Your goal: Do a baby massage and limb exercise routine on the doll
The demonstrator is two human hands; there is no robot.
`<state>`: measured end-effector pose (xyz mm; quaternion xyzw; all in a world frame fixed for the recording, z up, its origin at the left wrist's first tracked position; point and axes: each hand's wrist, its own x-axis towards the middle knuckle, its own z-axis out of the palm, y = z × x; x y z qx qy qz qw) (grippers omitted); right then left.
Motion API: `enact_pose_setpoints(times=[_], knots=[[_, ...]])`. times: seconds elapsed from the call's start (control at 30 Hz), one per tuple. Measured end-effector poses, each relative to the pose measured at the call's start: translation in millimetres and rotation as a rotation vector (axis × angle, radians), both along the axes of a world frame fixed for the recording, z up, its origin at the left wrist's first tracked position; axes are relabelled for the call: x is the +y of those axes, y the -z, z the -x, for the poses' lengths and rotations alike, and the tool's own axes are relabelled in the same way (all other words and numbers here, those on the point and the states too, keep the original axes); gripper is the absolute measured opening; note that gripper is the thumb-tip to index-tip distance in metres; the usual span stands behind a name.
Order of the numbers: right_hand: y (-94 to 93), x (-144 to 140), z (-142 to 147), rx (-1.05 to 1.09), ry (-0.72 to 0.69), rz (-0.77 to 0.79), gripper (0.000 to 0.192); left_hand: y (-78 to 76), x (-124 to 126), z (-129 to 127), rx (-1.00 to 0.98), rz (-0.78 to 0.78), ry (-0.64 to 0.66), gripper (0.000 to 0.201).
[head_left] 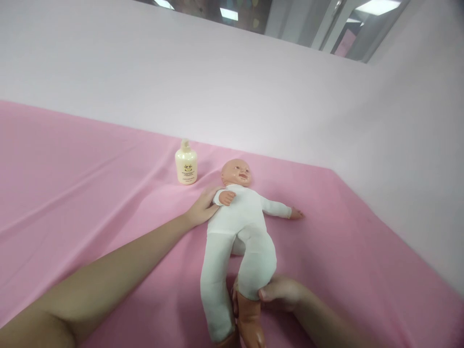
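Our right hand [282, 292], at 5 o'clock from the doll's torso, is clamped around one lower leg just above the brown foot, thumb on the near side, fingertips showing between the legs. Our left hand [205, 208], at 9 o'clock, lies against the doll's side by the shoulder; fingers partly hidden, so we cannot tell whether they grip. The doll [239, 208], in a white suit, lies face up between our hands on pink cloth [126, 203], head at 12, feet at 6, one arm stretched out to 3. One container noted: a cream bottle [187, 166] with a narrow top and printed label, upright at 10 o'clock, apart from the left hand. Walls look opaque; we cannot tell its contents. Beyond, at 12: a white wall [181, 87].
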<state>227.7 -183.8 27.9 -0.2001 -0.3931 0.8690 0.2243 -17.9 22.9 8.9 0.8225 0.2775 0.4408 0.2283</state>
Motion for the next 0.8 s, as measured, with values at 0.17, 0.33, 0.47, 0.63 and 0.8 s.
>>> enact_pose_setpoints(times=[0.17, 0.33, 0.47, 0.63, 0.8], knots=[[10.2, 0.5, -0.4, 0.021, 0.012, 0.008, 0.057, -3.3, -1.3, -0.6, 0.004, -0.007, -0.001, 0.042], [9.6, -0.1, -1.1, 0.022, 0.021, 0.005, 0.055, -5.7, -2.8, -1.6, -0.016, -0.014, 0.014, 0.038], [8.0, -0.6, -1.3, 0.007, 0.014, -0.004, 0.052, -6.1, -3.4, -1.7, -0.011, 0.006, 0.009, 0.039], [8.4, 0.5, -1.6, -0.016, 0.012, -0.018, 0.055, -7.3, -3.7, -1.9, -0.020, 0.024, 0.015, 0.042], [3.8, 1.5, -2.2, -0.057, -0.022, -0.062, 0.063, -10.1, -5.6, -2.6, -0.034, 0.041, 0.026, 0.042]])
